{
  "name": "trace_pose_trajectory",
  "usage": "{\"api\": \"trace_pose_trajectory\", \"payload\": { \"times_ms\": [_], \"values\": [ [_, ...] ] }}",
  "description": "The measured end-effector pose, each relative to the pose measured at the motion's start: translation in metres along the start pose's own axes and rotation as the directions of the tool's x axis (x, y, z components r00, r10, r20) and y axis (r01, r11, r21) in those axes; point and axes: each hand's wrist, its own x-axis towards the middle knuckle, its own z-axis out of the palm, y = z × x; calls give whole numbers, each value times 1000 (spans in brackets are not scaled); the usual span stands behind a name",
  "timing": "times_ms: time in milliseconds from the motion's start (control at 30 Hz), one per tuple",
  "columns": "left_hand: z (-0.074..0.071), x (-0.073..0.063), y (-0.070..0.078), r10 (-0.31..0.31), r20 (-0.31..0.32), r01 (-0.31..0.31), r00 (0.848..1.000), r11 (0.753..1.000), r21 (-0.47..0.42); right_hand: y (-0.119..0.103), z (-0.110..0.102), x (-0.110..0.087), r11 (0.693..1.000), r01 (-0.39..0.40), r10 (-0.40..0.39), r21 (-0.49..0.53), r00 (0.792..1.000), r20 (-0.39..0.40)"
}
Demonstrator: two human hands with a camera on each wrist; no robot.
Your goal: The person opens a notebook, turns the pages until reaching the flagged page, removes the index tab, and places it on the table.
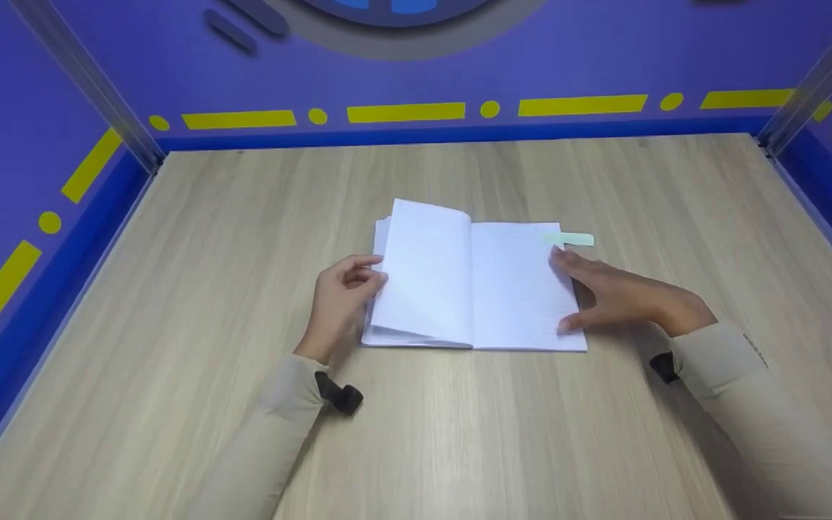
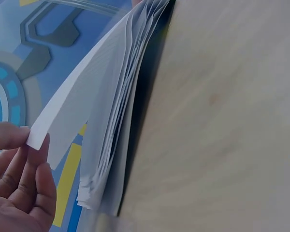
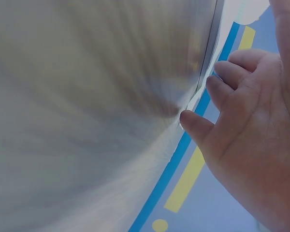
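Observation:
An open notebook (image 1: 513, 289) with faintly lined white pages lies on the table. At its left side, my left hand (image 1: 336, 300) pinches the outer edge of a raised page (image 1: 423, 267) between thumb and fingers. The left wrist view shows that page's corner in the left hand (image 2: 19, 179), standing apart from the other leaves (image 2: 118, 116). A pale green sticky tab (image 1: 579, 240) juts out past the right page's upper edge. My right hand (image 1: 618, 296) rests at the right margin, fingers spread and relaxed, thumb and fingertips on the page.
The notebook lies mid-way on a light wood-grain table (image 1: 243, 238). Blue panels (image 1: 416, 79) with yellow marks enclose the table at the back and both sides. A dark wrist device (image 1: 340, 393) sits at the left cuff, another (image 1: 664, 367) at the right.

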Motion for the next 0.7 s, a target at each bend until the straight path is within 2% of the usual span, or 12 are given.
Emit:
{"api": "trace_pose_trajectory", "payload": {
  "times_ms": [133,300,700],
  "values": [
    [-5,1,-3,-12,30,11,999,998,63,0,0,-1,1000,6,-6,3,1000,4],
    [-10,2,-6,-86,65,75,994,985,156,-1,0,-3,1000,3,-3,6,1000,5],
    [-17,5,-16,-184,104,160,977,966,200,0,2,-3,1000,13,-13,0,1000,0]
  ]
}}
